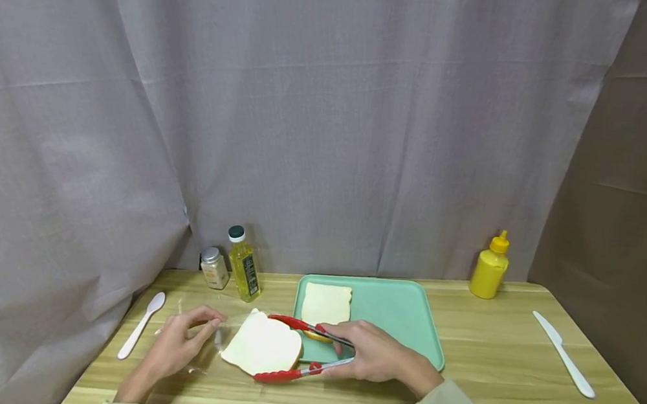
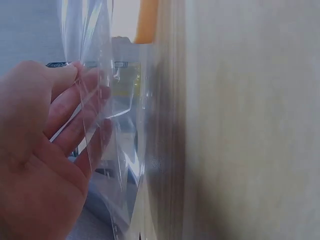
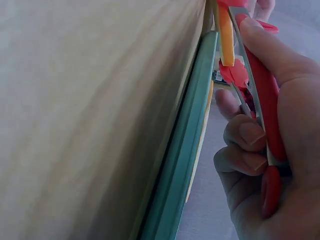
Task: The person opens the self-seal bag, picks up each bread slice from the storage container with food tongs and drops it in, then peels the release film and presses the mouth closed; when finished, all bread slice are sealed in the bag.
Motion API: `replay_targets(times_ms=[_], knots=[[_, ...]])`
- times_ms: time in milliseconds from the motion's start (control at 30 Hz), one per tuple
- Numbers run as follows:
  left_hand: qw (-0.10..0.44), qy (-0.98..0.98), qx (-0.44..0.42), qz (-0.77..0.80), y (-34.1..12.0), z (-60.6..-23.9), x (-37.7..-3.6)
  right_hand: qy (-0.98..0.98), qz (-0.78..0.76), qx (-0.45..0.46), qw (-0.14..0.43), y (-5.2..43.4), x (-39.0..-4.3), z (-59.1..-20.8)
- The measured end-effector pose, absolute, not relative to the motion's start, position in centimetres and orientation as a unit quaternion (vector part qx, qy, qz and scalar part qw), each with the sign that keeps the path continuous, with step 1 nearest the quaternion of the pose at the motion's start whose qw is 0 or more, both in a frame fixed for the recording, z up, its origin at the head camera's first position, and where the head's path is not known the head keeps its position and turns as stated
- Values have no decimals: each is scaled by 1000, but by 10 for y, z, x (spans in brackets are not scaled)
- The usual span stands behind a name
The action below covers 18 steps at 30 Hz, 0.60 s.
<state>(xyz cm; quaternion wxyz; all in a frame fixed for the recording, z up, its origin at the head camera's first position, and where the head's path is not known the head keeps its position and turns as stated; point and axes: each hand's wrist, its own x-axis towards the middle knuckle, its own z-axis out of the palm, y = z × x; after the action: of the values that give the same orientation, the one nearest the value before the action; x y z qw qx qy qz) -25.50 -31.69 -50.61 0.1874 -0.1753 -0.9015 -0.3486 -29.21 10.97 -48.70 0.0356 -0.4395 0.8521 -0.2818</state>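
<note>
My left hand (image 1: 178,342) pinches the edge of a clear plastic bag (image 2: 122,150) between thumb and fingers. In my right hand (image 1: 367,354) are red-tipped tongs (image 3: 265,100), their tips on opposite edges of a bread slice (image 1: 263,346). This slice lies between the hands, at the bag's side and just left of the green tray (image 1: 397,316); how much of it the clear film covers I cannot tell. On the tray's left part rests another bread slice (image 1: 327,302), partly hidden by the tongs and right hand.
Behind the left hand stand a seasoning shaker (image 1: 214,269) and an oil bottle (image 1: 245,269). A white spoon (image 1: 142,326) lies at the far left. Toward the right are a yellow squeeze bottle (image 1: 489,270) and a white knife (image 1: 565,355). Grey curtain (image 1: 330,131) hangs behind the table.
</note>
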Motion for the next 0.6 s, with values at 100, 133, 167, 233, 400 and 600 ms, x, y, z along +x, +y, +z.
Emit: replay_targets(times_ms=[100,133,167,233,400,600], knots=[[185,-901,-175,-351,-317,-506,-255,847,-295,-442,36,109,-291,-488],[183,-901,-174,-354,-317,-506,-255,844,-302,-442,36,109,-291,-489],[181,-901,-172,-355,-317,-506,-255,841,-310,-441,38,109,-291,-489],[178,-900,-167,-361,-317,-506,-255,836,-326,-439,40,109,-291,-490],[174,-895,-163,-377,-317,-507,-255,829,-351,-432,45,108,-292,-492],[159,-891,-168,-391,-314,-506,-254,828,-356,-429,56,104,-293,-493]])
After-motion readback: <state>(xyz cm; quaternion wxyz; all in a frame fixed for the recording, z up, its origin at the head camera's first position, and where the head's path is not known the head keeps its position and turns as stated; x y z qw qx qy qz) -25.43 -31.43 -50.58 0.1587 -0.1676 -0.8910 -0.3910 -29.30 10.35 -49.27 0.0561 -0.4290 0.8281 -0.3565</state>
